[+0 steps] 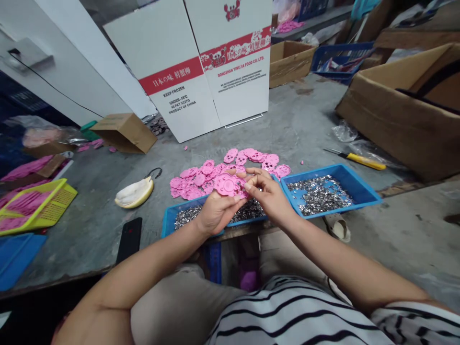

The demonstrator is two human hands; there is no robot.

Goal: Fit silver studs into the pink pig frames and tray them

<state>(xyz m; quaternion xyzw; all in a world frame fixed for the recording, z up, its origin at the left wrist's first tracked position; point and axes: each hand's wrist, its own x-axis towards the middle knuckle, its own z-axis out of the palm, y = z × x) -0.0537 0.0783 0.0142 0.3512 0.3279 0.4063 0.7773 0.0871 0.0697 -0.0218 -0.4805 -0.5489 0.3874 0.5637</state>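
Pink round plastic piece (228, 184), above the blue plastic tray (167, 223) of silver metal bits (187, 216): our left hand (215, 213) grips it, our right hand (269, 194) pinches its edge with narrowed fingers. A heap of pink pieces (199, 181) lies behind that tray.

two blue trays (360, 186), two white cartons (172, 67), one knife (363, 162), many pink pieces (200, 180)
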